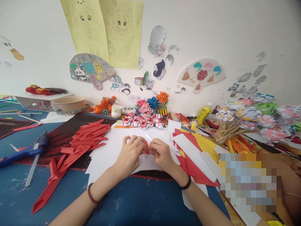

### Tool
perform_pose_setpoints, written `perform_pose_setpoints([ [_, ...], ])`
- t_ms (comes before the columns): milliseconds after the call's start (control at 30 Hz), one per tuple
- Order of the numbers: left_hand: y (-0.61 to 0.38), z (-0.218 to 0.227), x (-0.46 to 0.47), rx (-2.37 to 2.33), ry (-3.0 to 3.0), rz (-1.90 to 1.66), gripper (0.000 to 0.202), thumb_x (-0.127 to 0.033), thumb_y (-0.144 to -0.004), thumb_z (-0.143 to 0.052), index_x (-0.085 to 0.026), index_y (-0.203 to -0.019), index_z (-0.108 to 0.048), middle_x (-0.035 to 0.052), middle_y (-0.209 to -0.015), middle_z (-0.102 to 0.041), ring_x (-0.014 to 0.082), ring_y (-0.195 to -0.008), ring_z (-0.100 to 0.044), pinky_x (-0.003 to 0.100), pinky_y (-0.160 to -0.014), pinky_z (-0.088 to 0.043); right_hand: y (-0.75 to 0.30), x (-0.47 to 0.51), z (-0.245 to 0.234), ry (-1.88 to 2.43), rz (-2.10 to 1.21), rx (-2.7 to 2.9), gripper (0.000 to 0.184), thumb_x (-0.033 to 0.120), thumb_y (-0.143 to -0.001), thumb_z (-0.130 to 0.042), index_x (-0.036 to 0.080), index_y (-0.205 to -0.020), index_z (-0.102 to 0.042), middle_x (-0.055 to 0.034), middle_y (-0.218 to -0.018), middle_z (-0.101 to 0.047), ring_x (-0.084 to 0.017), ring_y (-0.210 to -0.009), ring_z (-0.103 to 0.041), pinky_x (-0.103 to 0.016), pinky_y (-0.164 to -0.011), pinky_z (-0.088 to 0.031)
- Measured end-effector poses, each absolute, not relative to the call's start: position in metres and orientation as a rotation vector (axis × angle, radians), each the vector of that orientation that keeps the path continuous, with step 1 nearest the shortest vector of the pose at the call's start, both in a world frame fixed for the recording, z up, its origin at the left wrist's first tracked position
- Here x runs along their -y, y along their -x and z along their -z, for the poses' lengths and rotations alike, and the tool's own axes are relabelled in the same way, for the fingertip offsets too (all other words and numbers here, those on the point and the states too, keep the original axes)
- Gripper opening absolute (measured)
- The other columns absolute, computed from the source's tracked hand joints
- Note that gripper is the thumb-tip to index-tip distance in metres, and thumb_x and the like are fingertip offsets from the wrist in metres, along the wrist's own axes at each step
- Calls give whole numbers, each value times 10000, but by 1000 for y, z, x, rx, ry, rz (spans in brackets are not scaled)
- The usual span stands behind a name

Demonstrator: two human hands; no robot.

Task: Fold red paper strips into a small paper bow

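Between my two hands is a small piece of folded red and white paper, mostly covered by the fingers. My left hand pinches it from the left, thumb and forefinger closed at its edge. From the right, my right hand grips the same piece with bent fingers. Both hands are just above a stack of white paper sheets. Behind them sits a cluster of red and white paper flowers. Left of my left hand lies a pile of folded red paper strips.
A blue glue gun lies at the left on the blue table covering. Red, white and yellow sheets spread to the right, near a bunch of paper flowers on sticks. A yellow bottle and a bowl stand near the wall.
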State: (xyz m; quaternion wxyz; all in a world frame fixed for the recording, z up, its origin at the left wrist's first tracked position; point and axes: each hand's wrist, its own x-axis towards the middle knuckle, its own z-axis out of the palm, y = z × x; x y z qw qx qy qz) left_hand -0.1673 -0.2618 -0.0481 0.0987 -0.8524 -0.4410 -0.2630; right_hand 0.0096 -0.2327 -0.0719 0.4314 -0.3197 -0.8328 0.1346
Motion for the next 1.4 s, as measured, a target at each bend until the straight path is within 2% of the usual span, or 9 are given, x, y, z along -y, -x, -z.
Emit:
perform_pose_setpoints([
  [267,165,48,263,1368,2483,979,120,-203,-924,-439,-206,-921,-559,64,-1068,-581,225,-938,-466,411,-822,-325,-11,232,60,790,-632,1966,138,87,-848,-517,196,-774,-559,-19,-836,-529,-152,-727,-506,-270,-639,-397],
  [433,163,51,262,1339,2500,1069,121,-151,-913,-453,-197,-867,-555,51,-1032,-605,206,-918,-476,392,-808,-327,-9,232,60,765,-676,1965,149,91,-838,-527,194,-734,-550,-22,-851,-524,-157,-747,-505,-281,-665,-410],
  [567,163,49,266,1232,2437,983,153,-104,-886,-469,-213,-858,-572,21,-1038,-638,216,-943,-492,445,-882,-289,-9,232,61,775,-651,1961,157,95,-821,-549,191,-697,-565,-21,-821,-523,-154,-719,-495,-283,-644,-409],
  [700,163,48,268,1286,2243,961,126,-144,-893,-486,-215,-871,-586,36,-1071,-640,231,-957,-514,467,-896,-273,-12,228,59,789,-654,1922,114,226,-871,-578,194,-767,-613,-24,-789,-548,-152,-680,-499,-288,-617,-413],
  [833,162,49,266,1399,2210,930,118,-206,-917,-472,-198,-907,-590,80,-1105,-617,241,-962,-519,448,-863,-299,-14,226,57,769,-678,1958,115,316,-843,-649,202,-848,-657,-29,-801,-580,-153,-687,-510,-288,-616,-423],
  [1100,163,50,263,1460,2210,932,157,-256,-939,-450,-195,-895,-587,90,-1177,-587,251,-1018,-493,452,-875,-287,-10,228,61,742,-627,1965,141,344,-851,-640,204,-856,-657,-33,-831,-575,-147,-699,-518,-287,-640,-445],
  [1400,163,45,266,1376,2366,953,129,-124,-873,-480,-213,-853,-572,64,-1125,-594,249,-1052,-481,480,-911,-255,-9,236,57,710,-631,2012,115,208,-868,-578,193,-756,-554,-33,-829,-559,-148,-686,-488,-288,-626,-419],
])
